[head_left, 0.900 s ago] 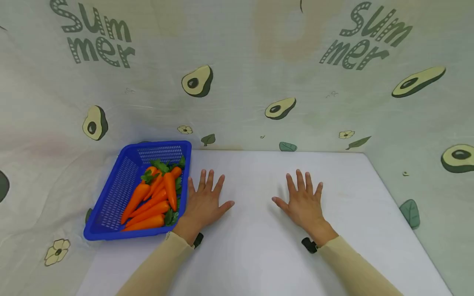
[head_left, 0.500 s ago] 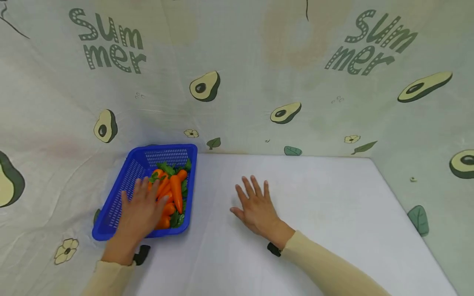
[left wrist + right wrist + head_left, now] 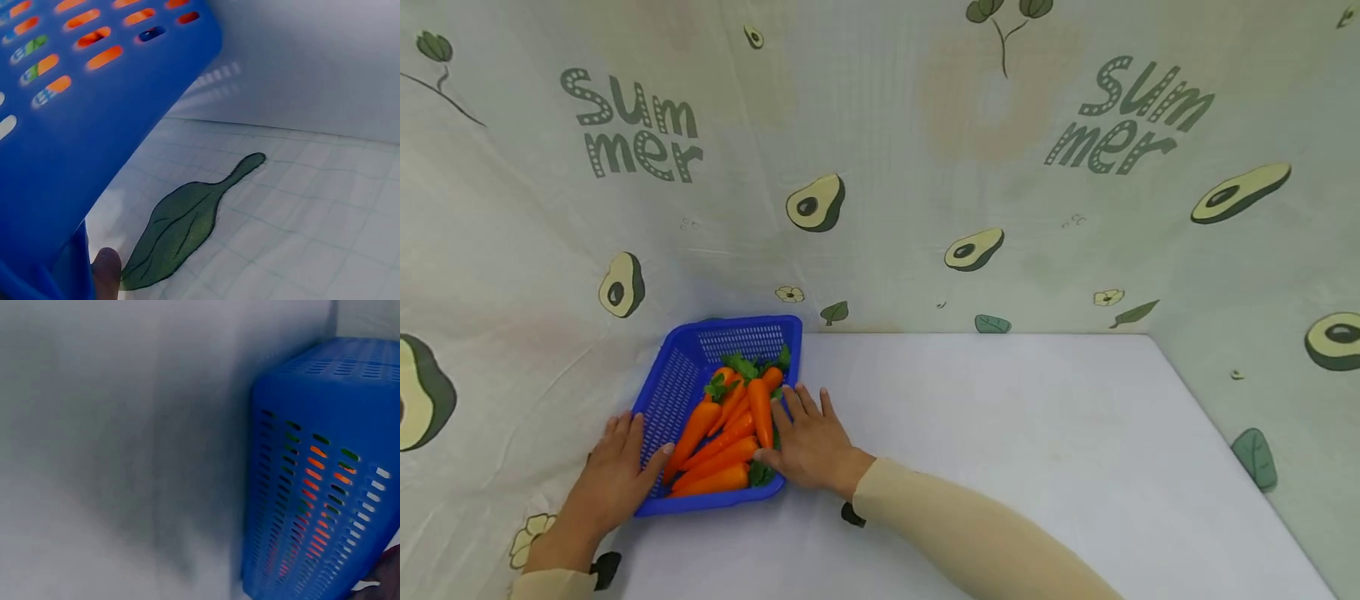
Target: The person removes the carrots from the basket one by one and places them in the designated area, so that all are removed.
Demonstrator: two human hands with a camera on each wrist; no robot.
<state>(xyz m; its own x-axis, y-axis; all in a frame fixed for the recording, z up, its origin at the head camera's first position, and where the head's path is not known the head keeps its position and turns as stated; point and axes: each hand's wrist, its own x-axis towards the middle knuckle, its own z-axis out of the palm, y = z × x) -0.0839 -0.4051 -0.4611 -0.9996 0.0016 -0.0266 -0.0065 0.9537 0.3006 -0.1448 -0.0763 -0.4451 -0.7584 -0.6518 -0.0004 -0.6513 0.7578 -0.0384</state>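
A blue plastic basket with perforated walls stands at the left of the white table. Inside lie several orange carrots with green leafy tops. My left hand is at the basket's left side, thumb reaching over the rim and fingers along the outside. One of its fingertips shows beside the blue wall in the left wrist view. Across from it, my right hand is at the right rim, fingers extended and thumb overlapping the inside. The right wrist view shows the basket's side wall, carrots visible through its slots.
A pale cloth wall printed with avocados, leaves and lettering rises behind the table and along both sides. The basket stands near the back left, close to that cloth. White tabletop extends to the right.
Both hands have moved left: the left hand passed over the basket to its left side, and the right hand crossed the table to its right rim. The head view has shifted slightly.
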